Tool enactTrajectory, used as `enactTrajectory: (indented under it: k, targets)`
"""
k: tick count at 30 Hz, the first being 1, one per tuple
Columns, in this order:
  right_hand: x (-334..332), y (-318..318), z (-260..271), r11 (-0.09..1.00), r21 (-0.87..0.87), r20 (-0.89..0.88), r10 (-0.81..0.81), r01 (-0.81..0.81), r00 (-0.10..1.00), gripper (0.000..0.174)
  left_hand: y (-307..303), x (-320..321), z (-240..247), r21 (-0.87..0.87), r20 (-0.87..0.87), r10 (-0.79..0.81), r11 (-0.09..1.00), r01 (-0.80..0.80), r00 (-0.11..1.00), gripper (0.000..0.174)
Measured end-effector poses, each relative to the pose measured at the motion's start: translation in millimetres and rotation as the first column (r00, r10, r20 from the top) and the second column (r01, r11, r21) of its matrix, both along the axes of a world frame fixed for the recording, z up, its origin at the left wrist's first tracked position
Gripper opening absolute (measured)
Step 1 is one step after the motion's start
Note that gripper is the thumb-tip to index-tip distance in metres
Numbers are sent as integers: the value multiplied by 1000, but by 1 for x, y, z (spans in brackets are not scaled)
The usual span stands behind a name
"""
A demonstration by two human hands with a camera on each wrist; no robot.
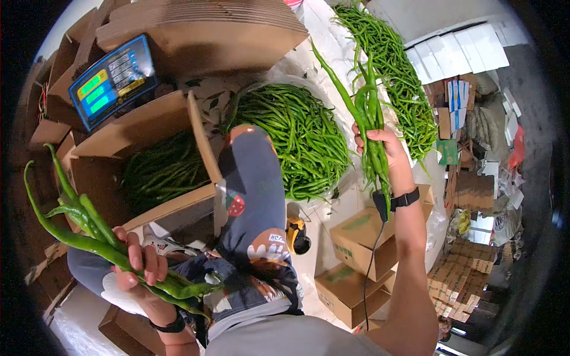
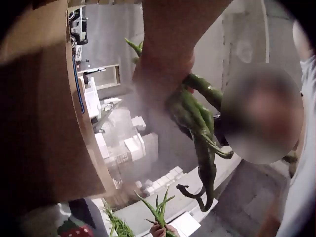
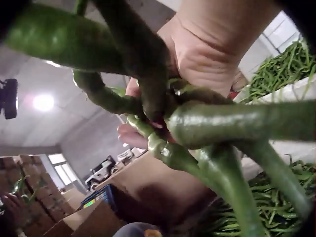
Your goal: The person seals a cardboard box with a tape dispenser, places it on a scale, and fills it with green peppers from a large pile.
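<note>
My left hand [image 1: 139,261] grips several long green chili peppers [image 1: 89,240] at the lower left, beside an open carton [image 1: 202,136]. Their curved tips reach up past the fingers, and other ends stick out below the palm. In the left wrist view, those peppers [image 2: 197,121] hang from the blurred hand. At the right, my raised right hand [image 1: 386,145] holds another bunch of green chili peppers [image 1: 369,107] upright around its middle. Up close in the right wrist view, that bunch [image 3: 217,126] hides most of the fingers. Darker-looking peppers [image 1: 166,172] lie inside the carton.
A heap of chili peppers [image 1: 291,136] lies in a clear bag beyond my knee, with a long row of peppers [image 1: 395,77] behind it. A lit scale display [image 1: 113,83] stands behind the carton. A yellow-black tape dispenser [image 1: 298,234] and cartons [image 1: 359,237] are on the floor.
</note>
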State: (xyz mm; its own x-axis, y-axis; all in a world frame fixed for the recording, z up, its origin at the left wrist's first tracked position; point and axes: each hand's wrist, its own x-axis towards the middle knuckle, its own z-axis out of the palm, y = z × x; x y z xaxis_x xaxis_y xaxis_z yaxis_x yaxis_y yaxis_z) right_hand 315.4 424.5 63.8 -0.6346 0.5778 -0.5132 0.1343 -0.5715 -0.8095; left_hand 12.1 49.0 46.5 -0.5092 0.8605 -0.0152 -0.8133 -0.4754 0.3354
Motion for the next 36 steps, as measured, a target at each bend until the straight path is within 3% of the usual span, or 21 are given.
enactTrajectory:
  k: [2,5,8,11,17,18,19,25,27,29,31,32,34,36]
  targets:
    - [-32,-17,16,995,38,-12,90,-90,996,43,-19,-8,3,-15,-9,67,998,-67,998,53]
    - [-82,-47,31,970,88,8,225,-225,974,41,-25,-10,12,-250,5,166,955,-160,986,50]
    - [-137,-87,37,945,95,-25,317,-313,948,41,-22,-15,5,-382,7,122,918,-110,993,39]
    - [-185,-124,47,936,23,-43,352,-352,935,39,-18,-22,8,-286,48,43,958,-28,998,31]
    - [-243,-176,44,697,-3,73,716,-718,695,35,-18,-35,3,-185,31,111,977,-103,993,40]
    - [-249,-185,44,672,-81,115,740,-736,663,37,-19,-36,1,-191,51,135,974,-123,989,41]
    - [-255,-199,46,674,-26,88,737,-738,670,38,-21,-38,0,-194,72,156,971,-140,985,42]
    - [-288,-218,47,582,-121,69,813,-804,578,36,-28,-33,-12,-292,120,221,940,-179,968,42]
    - [-294,-217,42,580,-15,110,811,-815,575,32,-34,-36,-12,-285,137,190,948,-145,972,40]
    - [-300,-199,52,540,140,270,786,-830,557,28,-53,-51,-17,-273,142,170,954,-127,975,38]
    - [-307,-164,59,392,286,443,755,-874,484,29,-85,-65,-22,-252,107,267,939,-234,958,38]
    - [-312,-158,65,427,252,493,715,-869,495,32,-101,-69,-24,-268,95,341,914,-306,935,39]
    - [-329,-148,59,290,198,591,727,-936,351,33,-120,-72,-20,-316,65,457,852,-416,887,40]
    - [-347,-148,36,141,136,677,710,-981,195,32,-126,-76,-14,-250,109,511,844,-474,853,41]
